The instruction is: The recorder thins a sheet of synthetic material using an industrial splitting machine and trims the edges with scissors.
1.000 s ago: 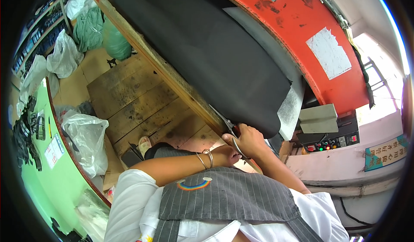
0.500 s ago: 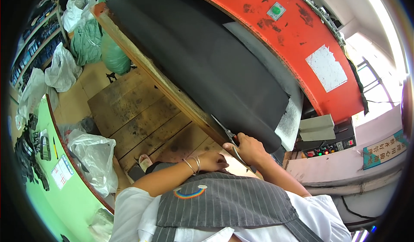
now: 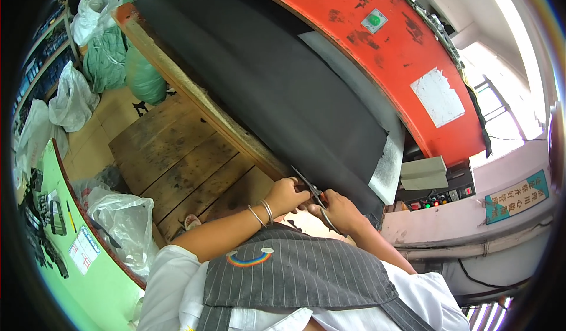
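A: Item one, location?
B: Long, narrow-bladed metal scissors, in the right hand, at the near end of the wood-edged bench.
A: Grip?
B: Right: fingers closed about the handles. Left hand: fingers curled, just beside the blades; whether they pinch anything, cannot tell. Blade gap: too small to tell.
A: Orientation?
B: Long axis diagonal; tips away from the body and leftward, handles toward the body and rightward.
A: Item two?
B: Broad, matte black flexible sheet, spread along the bench, near end beside the scissors.
A: Step in hand?
B: Judged: placing the blades for a cut at the sheet's near edge.
A: Next move calls for?
B: Judged: edge steadied, left fingers clear of the blades.
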Demonstrator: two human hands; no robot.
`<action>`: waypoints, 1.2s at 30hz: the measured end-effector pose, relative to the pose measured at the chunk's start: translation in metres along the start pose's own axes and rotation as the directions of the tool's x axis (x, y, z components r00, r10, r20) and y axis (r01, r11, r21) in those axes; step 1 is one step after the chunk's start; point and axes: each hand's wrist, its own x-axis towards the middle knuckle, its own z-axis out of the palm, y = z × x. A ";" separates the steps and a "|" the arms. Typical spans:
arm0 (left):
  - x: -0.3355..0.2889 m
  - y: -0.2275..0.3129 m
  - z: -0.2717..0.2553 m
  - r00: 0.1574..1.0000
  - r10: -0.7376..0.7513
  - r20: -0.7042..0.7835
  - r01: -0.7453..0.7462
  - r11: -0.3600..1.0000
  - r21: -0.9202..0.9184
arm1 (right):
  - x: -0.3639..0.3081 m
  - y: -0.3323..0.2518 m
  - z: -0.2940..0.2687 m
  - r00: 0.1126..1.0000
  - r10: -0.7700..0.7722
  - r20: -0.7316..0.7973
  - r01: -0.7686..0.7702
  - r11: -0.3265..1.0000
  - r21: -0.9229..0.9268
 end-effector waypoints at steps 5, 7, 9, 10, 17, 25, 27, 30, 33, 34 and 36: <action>0.008 -0.003 0.001 0.999 0.046 0.009 -0.047 0.975 0.218 | 0.006 -0.007 0.002 0.999 0.001 -0.046 -0.004 0.998 -0.064; 0.006 -0.007 -0.001 0.992 0.108 0.058 -0.116 0.979 0.165 | 0.008 -0.010 0.004 0.999 0.044 -0.024 -0.045 0.999 -0.019; 0.002 -0.004 -0.004 0.993 0.085 0.085 -0.099 0.979 0.179 | 0.009 -0.004 0.015 0.996 0.013 -0.084 -0.014 1.000 -0.016; 0.001 -0.003 -0.005 0.992 0.059 0.115 -0.080 0.978 0.191 | 0.012 0.000 0.018 0.994 -0.027 -0.103 0.023 0.999 -0.042; 0.002 -0.022 -0.014 0.973 0.135 0.187 -0.169 0.970 0.176 | 0.022 -0.017 0.015 0.999 0.011 -0.045 -0.015 0.995 -0.098; 0.004 -0.039 -0.007 0.991 -0.009 0.137 -0.005 0.995 0.100 | 0.004 -0.011 -0.001 0.989 0.044 0.139 -0.046 0.999 0.012; 0.005 -0.039 -0.005 0.994 0.045 0.097 -0.056 0.992 0.113 | -0.005 0.006 0.010 0.990 0.049 0.132 -0.050 0.999 0.003; 0.010 -0.035 -0.006 0.991 0.057 0.118 -0.080 0.975 0.206 | 0.003 0.000 0.003 0.995 0.035 0.094 -0.038 0.999 0.024; 0.011 -0.030 -0.010 0.972 0.211 0.105 -0.228 0.954 0.193 | 0.022 -0.023 0.007 0.999 -0.003 0.042 0.004 1.000 -0.008; 0.013 -0.029 -0.014 0.965 0.203 0.164 -0.245 0.920 0.305 | 0.028 -0.027 0.008 0.999 -0.052 -0.015 0.051 0.998 -0.034; 0.015 -0.029 -0.019 0.958 0.187 0.218 -0.264 0.872 0.412 | 0.034 -0.039 0.002 1.000 -0.021 -0.006 0.020 0.998 -0.063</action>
